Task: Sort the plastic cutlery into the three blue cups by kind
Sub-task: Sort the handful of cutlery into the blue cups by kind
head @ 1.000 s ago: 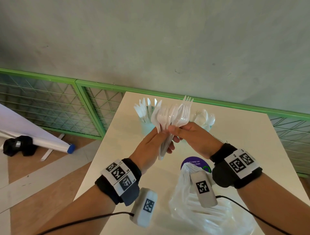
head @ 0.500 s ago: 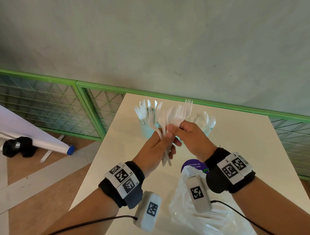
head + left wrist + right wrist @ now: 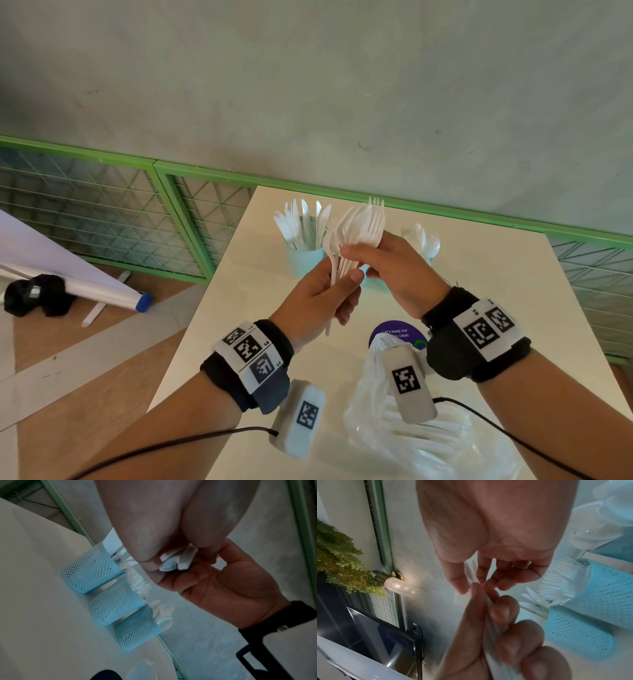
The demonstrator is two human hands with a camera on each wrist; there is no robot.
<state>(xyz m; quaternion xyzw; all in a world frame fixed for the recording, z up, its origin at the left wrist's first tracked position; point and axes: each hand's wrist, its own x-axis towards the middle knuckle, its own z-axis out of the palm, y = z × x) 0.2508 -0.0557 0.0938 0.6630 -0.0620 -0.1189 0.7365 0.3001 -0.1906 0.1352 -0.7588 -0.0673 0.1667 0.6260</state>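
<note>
My left hand (image 3: 344, 286) grips the handles of a bundle of white plastic cutlery (image 3: 363, 228), mostly forks, heads up. My right hand (image 3: 354, 249) pinches a piece in that bundle between thumb and forefinger, which the right wrist view shows as a white handle (image 3: 471, 573). Both hands hover over the three blue mesh cups. The knife cup (image 3: 305, 260) is on the left, the spoon cup (image 3: 423, 240) on the right. The fork cup (image 3: 115, 603) in the middle is hidden behind my hands in the head view.
A clear plastic bag (image 3: 421, 442) with more white cutlery lies on the white table (image 3: 496, 291) near me, partly over a purple round sticker (image 3: 394, 334). A green mesh fence (image 3: 191, 222) runs behind the table, close to the cups.
The fanned cutlery heads have drawn closer together and leaned a little to the right. Both hands kept their hold and stayed above the cups.
</note>
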